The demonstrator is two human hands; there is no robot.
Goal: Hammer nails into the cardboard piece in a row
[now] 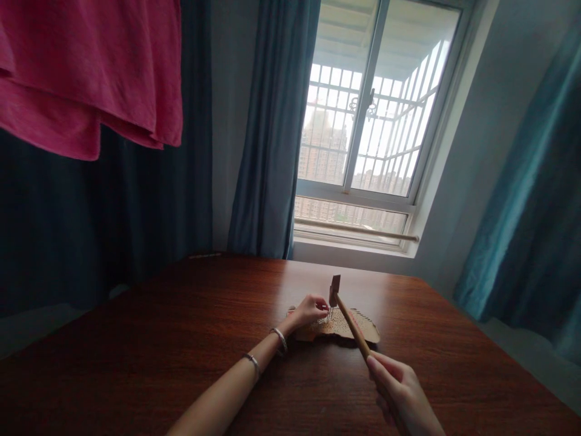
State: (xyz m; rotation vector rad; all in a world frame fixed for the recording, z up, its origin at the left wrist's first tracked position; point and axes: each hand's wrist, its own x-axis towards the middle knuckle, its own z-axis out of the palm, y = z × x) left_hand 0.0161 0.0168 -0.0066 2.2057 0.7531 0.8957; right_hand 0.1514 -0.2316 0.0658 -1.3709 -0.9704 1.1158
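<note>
My right hand (403, 387) is wrapped round the wooden handle of a hammer (354, 330), near its lower end. The hammer's head is up and directly over the fingertips of my left hand (312, 309). Those left fingers are pinched around thin upright metal pins, too small to tell whether nails or the tines of one punch. Below them a flat tan piece (370, 332), like leather or cardboard, lies on the table. It has an uneven edge and many small dark dots; my left hand and the hammer cover part of it.
The brown wooden table (190, 339) spreads out on all sides. Behind it are a barred window (363, 121) and a blue curtain (267, 151). A pink cloth (113, 72) hangs at the upper left, and another blue curtain (512, 212) at the right.
</note>
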